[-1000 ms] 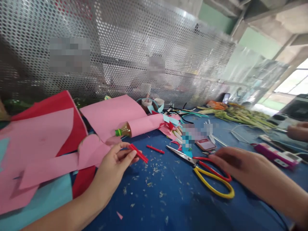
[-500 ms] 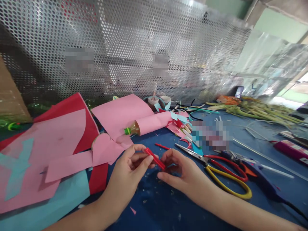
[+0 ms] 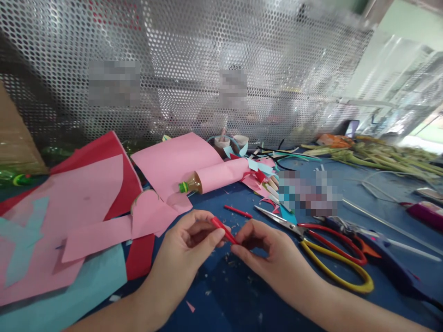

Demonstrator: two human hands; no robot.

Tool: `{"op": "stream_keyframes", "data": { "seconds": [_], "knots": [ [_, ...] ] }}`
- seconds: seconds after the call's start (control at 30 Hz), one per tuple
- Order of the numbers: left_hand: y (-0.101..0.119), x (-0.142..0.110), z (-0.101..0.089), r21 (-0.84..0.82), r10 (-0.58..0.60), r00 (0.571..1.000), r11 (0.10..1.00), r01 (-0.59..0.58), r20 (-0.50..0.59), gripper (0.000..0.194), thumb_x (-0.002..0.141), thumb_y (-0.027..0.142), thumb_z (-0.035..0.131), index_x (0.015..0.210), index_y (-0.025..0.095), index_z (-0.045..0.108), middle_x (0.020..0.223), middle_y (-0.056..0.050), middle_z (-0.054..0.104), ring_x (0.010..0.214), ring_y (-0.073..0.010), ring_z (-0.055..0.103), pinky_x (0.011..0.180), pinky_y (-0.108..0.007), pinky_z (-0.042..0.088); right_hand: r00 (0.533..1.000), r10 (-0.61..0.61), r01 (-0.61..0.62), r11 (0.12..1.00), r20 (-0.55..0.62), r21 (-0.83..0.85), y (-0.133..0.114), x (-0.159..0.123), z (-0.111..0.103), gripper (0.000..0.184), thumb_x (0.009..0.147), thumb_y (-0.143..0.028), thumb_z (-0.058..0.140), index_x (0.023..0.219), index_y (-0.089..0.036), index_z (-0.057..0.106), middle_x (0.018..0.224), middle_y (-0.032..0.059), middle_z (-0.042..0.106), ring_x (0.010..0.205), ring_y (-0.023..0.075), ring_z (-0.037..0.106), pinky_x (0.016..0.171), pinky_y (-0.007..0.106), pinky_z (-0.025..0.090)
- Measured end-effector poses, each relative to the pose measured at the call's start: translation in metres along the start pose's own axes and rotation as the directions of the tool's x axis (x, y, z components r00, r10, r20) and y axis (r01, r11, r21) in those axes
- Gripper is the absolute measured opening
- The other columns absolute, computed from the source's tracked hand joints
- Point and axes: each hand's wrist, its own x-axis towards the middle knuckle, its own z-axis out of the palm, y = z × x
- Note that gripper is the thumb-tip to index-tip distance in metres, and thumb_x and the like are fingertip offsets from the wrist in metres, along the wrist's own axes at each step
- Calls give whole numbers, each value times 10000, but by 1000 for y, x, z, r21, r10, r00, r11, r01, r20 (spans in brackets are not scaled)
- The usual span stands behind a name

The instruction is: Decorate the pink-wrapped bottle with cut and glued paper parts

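A small red paper roll (image 3: 224, 229) slants between my two hands above the blue table. My left hand (image 3: 188, 242) pinches its upper end between thumb and fingers. At the lower end, the thumb and fingertips of my right hand (image 3: 261, 240) are closed on it. Just beyond my hands lies a thin red stick (image 3: 238, 211), which may be another tight paper roll. Scissors (image 3: 311, 235) with one red and one yellow handle rest beside my right forearm, blades slightly apart.
Pink paper (image 3: 86, 193) and light blue paper (image 3: 100, 286) spread on the left. A bottle wrapped in pink paper (image 3: 223, 176) lies ahead, near coloured scraps (image 3: 259, 175). A dark blue glue gun (image 3: 391, 258) is at right. Perforated sheeting (image 3: 194, 69) closes off the back.
My right thumb and fingers have closed on the lower end of the red roll, which looks rounder now. The view has shifted slightly.
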Motion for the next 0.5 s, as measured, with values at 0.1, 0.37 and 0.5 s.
{"op": "stream_keyframes", "data": {
  "seconds": [0.1, 0.37, 0.5],
  "knots": [
    [1, -1, -1, 28, -23, 1000, 999, 23, -7, 77, 723, 247, 706, 770, 220, 650, 725, 34, 691, 686, -117, 640, 682, -196, 511, 1000, -2, 2, 1000, 11, -5, 0, -1, -1, 97, 807, -282, 576, 752, -204, 565, 697, -24, 631, 649, 123, 600, 612, 217, 471],
    [1, -2, 1, 93, -15, 998, 995, 21, -66, 93, 690, 274, 722, 735, 214, 667, 731, 23, 685, 694, -129, 630, 680, -207, 508, 998, -7, 7, 1000, 58, 14, -3, -2, -3, 130, 832, -304, 548, 759, -198, 568, 697, -14, 625, 649, 133, 591, 599, 231, 459],
    [1, -3, 0, 94, 12, 998, 996, -7, -55, 62, 694, 267, 715, 705, 222, 674, 720, 29, 685, 698, -123, 636, 679, -194, 510, 997, -10, 9, 1000, 72, 17, -2, -1, -4, 132, 844, -301, 541, 769, -197, 572, 709, -16, 625, 660, 129, 589, 609, 223, 454]
  ]
}}
